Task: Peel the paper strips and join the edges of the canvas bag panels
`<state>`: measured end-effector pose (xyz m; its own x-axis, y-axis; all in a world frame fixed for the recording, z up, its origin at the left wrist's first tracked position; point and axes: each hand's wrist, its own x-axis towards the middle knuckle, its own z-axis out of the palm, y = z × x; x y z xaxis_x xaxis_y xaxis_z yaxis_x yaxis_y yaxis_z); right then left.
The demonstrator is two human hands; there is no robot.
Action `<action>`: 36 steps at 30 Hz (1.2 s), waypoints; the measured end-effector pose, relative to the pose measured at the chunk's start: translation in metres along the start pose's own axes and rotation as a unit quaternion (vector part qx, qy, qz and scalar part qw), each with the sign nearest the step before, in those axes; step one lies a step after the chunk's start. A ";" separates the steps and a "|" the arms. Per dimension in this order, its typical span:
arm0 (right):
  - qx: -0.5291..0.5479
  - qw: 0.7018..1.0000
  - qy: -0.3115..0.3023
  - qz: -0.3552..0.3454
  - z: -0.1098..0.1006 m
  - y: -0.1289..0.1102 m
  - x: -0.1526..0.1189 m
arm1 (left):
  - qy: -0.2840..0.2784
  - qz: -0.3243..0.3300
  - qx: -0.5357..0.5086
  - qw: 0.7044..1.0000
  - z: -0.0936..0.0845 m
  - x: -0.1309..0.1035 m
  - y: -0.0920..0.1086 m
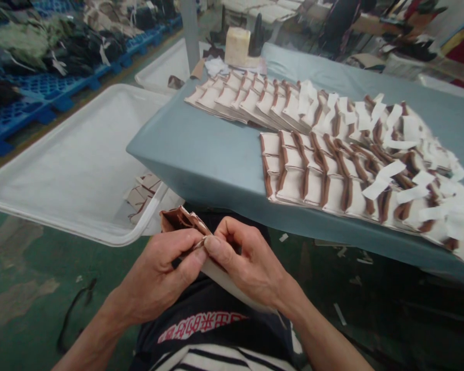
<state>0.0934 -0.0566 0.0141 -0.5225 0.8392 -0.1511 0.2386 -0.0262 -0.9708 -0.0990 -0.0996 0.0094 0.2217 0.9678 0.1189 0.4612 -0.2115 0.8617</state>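
Both of my hands are closed on one folded piece of brown and cream material (pixel 183 219), held above my lap in front of the table edge. My left hand (pixel 166 268) pinches it between thumb and fingers. Right beside, with its thumb almost touching the left one, my right hand (pixel 247 257) pinches the same edge. The piece's brown side shows above the left hand, and a pale flap hangs below the right hand. The exact spot between the fingertips is hidden.
A table with a blue-grey cover (pixel 201 149) bears two rows of overlapping cream and brown pieces (pixel 313 170), with white paper strips (pixel 384 179) on them. At the left stands a white bin (pixel 73 149) with some pieces inside. Blue pallets (pixel 42 87) with bundles lie beyond.
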 end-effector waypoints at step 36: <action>-0.184 0.957 -0.087 0.206 -0.039 0.051 -0.102 | 0.104 -0.025 -0.026 0.994 -0.015 0.024 -0.012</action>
<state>0.1907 -0.1228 -0.0126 -0.4438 0.6942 -0.5667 0.7086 -0.1154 -0.6962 -0.1124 -0.0720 0.0092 0.0149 0.9854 0.1696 0.4211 -0.1601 0.8928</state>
